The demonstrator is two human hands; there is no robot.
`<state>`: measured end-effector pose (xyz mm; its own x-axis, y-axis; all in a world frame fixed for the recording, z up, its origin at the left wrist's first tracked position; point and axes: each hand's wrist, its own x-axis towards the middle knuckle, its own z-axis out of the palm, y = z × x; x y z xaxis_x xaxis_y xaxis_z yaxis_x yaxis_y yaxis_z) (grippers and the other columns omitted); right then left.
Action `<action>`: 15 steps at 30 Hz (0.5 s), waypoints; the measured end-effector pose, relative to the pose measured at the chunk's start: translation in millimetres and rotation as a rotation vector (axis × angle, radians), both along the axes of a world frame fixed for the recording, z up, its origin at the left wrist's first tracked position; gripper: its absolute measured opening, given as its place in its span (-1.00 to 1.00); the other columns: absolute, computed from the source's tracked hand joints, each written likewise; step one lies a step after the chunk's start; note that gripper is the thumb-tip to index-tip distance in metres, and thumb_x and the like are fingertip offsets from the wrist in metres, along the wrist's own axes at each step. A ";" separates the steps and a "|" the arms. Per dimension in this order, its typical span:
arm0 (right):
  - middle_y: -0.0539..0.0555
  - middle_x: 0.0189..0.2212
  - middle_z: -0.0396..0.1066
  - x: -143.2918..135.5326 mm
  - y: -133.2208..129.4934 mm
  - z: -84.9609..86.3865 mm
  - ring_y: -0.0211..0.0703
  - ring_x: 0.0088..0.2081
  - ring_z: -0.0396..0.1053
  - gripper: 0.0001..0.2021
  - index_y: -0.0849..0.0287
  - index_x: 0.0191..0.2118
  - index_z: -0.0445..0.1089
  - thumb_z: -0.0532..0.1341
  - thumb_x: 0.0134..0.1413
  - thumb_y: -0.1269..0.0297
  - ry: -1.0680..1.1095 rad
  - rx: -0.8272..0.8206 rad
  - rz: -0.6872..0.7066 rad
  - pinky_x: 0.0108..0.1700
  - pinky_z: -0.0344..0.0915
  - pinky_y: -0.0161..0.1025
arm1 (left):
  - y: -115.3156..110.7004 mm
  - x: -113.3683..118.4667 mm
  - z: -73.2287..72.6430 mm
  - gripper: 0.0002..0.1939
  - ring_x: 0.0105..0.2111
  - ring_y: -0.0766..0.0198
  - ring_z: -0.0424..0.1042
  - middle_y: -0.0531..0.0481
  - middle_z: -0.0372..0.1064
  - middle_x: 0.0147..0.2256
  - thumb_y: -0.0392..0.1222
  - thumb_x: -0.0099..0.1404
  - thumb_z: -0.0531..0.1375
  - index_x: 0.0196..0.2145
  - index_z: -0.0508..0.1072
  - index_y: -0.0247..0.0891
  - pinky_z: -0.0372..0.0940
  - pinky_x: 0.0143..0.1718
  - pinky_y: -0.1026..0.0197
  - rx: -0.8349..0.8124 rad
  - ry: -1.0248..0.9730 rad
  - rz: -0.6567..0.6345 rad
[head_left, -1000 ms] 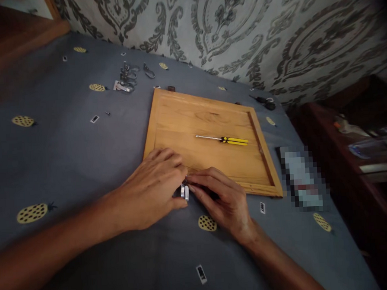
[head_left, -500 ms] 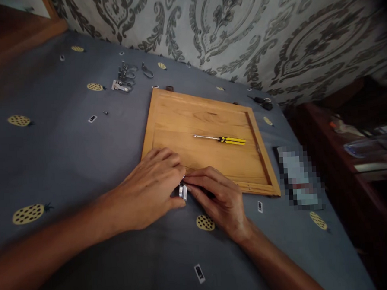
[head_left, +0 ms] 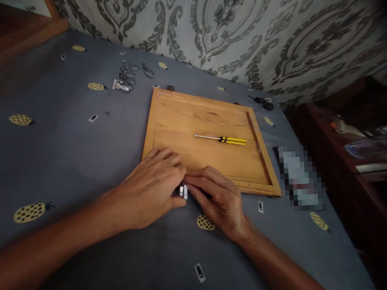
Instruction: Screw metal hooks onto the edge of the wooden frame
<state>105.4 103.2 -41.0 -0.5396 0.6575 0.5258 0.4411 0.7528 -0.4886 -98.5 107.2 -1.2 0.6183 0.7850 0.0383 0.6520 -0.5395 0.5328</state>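
Note:
A framed wooden panel [head_left: 182, 119] like a cabinet door lies flat on the patterned cloth. At its near edge my left hand [head_left: 153, 181] is closed around a shiny metal hinge [head_left: 183, 192], with its fingers over the panel's frame and the thumb below. Most of the hinge is hidden by that hand. My right hand [head_left: 219, 200] meets it from the right, thumb and fingertips pinched together beside the hinge. Whatever sits in that pinch is too small or covered to name. On the panel rests a screwdriver [head_left: 222, 139] with a yellow and black handle.
Several metal hinges [head_left: 125, 77] lie at the back left, with a small screw [head_left: 106, 112] nearer. Behind the panel's right corner is a dark object like keys [head_left: 264, 102]. A pixelated item [head_left: 299, 178] lies right of the panel. A patterned wall [head_left: 232, 26] bounds the back.
The right fingertips have shifted very slightly at the hinge. Both hands otherwise keep their place, and the whole view has moved a touch.

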 end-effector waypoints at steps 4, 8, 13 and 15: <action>0.12 -0.27 0.55 0.1 1.2 1.3 -0.18 -0.27 0.51 -0.84 0.18 -0.14 0.55 0.22 0.32 0.50 -0.018 0.005 0.019 -0.27 0.50 -0.23 | 0.3 0.1 0.1 -0.65 -0.06 0.05 0.33 -0.03 0.38 -0.20 -0.13 0.19 0.48 -0.34 0.36 -0.27 0.25 0.03 -0.02 0.009 -0.008 -0.004; 0.12 -0.29 0.55 0.6 2.0 1.3 -0.18 -0.27 0.52 -0.86 0.20 -0.15 0.54 0.22 0.32 0.47 -0.014 -0.004 0.009 -0.26 0.52 -0.22 | 0.5 -0.2 1.0 -0.65 -0.06 0.04 0.33 -0.04 0.38 -0.20 -0.14 0.21 0.46 -0.35 0.34 -0.26 0.25 0.03 -0.02 -0.004 -0.002 -0.009; 0.11 -0.28 0.55 1.4 1.0 1.0 -0.17 -0.26 0.52 -0.84 0.17 -0.11 0.56 0.24 0.30 0.47 0.000 -0.028 -0.004 -0.23 0.53 -0.20 | 0.1 -0.4 -0.2 -0.68 -0.09 0.07 0.32 -0.02 0.37 -0.21 -0.16 0.25 0.43 -0.36 0.32 -0.25 0.25 0.00 0.00 0.005 -0.017 0.003; 0.11 -0.27 0.55 1.9 0.3 0.4 -0.17 -0.25 0.52 -0.83 0.16 -0.09 0.56 0.25 0.30 0.47 0.003 -0.034 -0.001 -0.22 0.54 -0.20 | 0.1 -0.5 -1.0 -0.68 -0.09 0.07 0.32 -0.02 0.36 -0.21 -0.15 0.25 0.43 -0.35 0.33 -0.25 0.25 0.00 0.00 0.008 -0.019 0.008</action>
<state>107.3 103.6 -40.6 -0.5370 0.6757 0.5051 0.4403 0.7352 -0.5154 -99.0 107.3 -2.2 0.6110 0.7897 0.0559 0.6463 -0.5383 0.5409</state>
